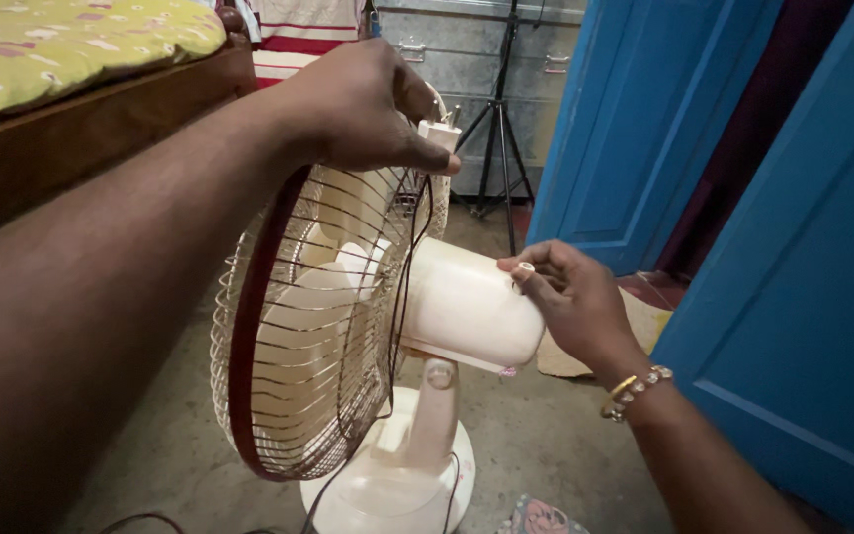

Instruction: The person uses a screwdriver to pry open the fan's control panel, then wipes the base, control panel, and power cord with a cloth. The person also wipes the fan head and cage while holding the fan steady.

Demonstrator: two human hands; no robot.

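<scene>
Cream table fan (368, 326) standing on the concrete floor (555, 435), its wire guard (289, 326) grasped at twelve o'clock by the left hand (358, 104), grip clenched over the rim, while the right hand (570, 297), at three o'clock, pinches the small knob (524, 269) atop the motor housing (467, 307).

A table fan (348, 326) stands on the floor (546, 435) at centre. The left hand (358, 104) rests on its cage at twelve o'clock; the right hand (565, 297) touches the motor housing (467, 307) at three. A bed (71, 89) lies at ten o'clock, a tripod (499, 119) behind the fan at one, doors (793, 297) at three.
</scene>
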